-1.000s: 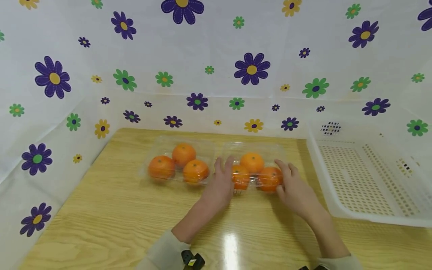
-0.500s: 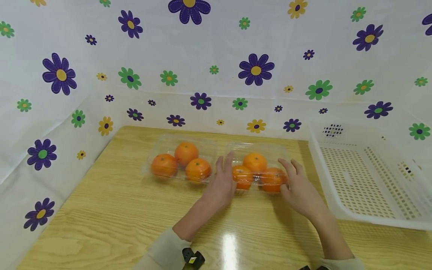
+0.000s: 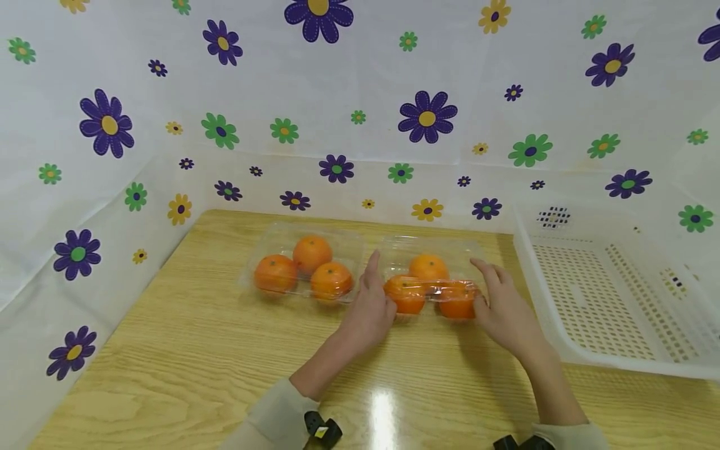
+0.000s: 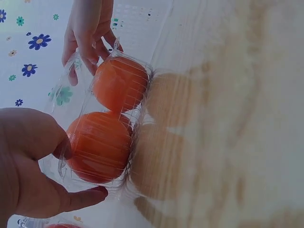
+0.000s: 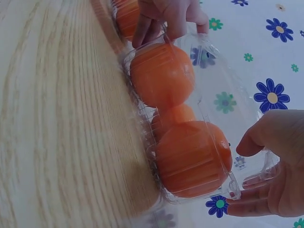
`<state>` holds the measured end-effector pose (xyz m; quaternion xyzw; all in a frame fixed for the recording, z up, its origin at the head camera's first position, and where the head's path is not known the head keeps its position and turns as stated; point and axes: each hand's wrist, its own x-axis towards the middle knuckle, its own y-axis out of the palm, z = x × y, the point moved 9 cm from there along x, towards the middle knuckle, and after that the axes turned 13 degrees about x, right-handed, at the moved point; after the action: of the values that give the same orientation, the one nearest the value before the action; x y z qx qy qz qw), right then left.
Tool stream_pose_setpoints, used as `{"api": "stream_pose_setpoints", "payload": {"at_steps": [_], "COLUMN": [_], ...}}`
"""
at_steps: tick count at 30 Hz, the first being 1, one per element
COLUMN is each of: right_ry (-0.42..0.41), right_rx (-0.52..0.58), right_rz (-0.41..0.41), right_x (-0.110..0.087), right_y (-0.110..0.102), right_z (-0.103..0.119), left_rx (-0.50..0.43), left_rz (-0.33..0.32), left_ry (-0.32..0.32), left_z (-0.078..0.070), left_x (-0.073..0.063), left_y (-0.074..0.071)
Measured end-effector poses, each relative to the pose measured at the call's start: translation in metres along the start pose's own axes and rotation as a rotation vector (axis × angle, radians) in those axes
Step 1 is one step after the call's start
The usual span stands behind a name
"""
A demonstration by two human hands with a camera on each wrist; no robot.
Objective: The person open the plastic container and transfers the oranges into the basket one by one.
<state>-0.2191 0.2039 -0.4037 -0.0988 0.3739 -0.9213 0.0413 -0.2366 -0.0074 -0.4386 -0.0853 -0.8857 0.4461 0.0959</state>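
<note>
As I view it from my remote station, the clear box [image 3: 407, 247] stands on the desk [image 3: 169, 337] before the person, with three oranges [image 3: 429, 267] inside. The left hand [image 3: 368, 315] grips its left end, thumb and fingers bracketing the edge. The right hand [image 3: 509, 319] lies at the right end, fingers spread at the lid [image 5: 223, 102]; whether they pinch it I cannot tell, nor whether the lid is latched.

I judge the walls thin, springy and slick, easily dented; the oranges should supply most of the weight, be firm, and roll if the box tips. I would take hold low at both ends, where the ribbed base looks stiffest, and spare the lid hard pressure.

Surroundings: a second box [image 3: 345, 240] with three more sits just beside the left end, leaving those fingers a narrow gap. A white basket [image 3: 596, 357] stands to the right, near the right hand, limiting outward room. Flowered cloth [image 3: 253, 81] backs the desk.
</note>
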Motion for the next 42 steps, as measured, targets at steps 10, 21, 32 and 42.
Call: {"api": "stream_pose_setpoints", "payload": {"at_steps": [10,21,32,42], "right_ry": [-0.021,0.031,0.078,0.139], "right_rx": [0.059,0.105,0.291,0.481], "right_rz": [-0.053,-0.094,-0.271,-0.514], "right_x": [0.011,0.018,0.023,0.023], "right_y": [-0.008,-0.016,-0.026,-0.036], "right_z": [0.003,0.003,0.004,-0.009], "left_rx": [-0.231,-0.289,-0.315,-0.286], "left_rz": [0.089,0.093,0.128,0.162], "left_ry": [-0.076,-0.085,-0.08,-0.027], "left_z": [0.012,0.018,0.018,0.013], "left_x": [0.003,0.008,0.004,0.002], "left_y": [0.006,0.008,0.01,0.012]}}
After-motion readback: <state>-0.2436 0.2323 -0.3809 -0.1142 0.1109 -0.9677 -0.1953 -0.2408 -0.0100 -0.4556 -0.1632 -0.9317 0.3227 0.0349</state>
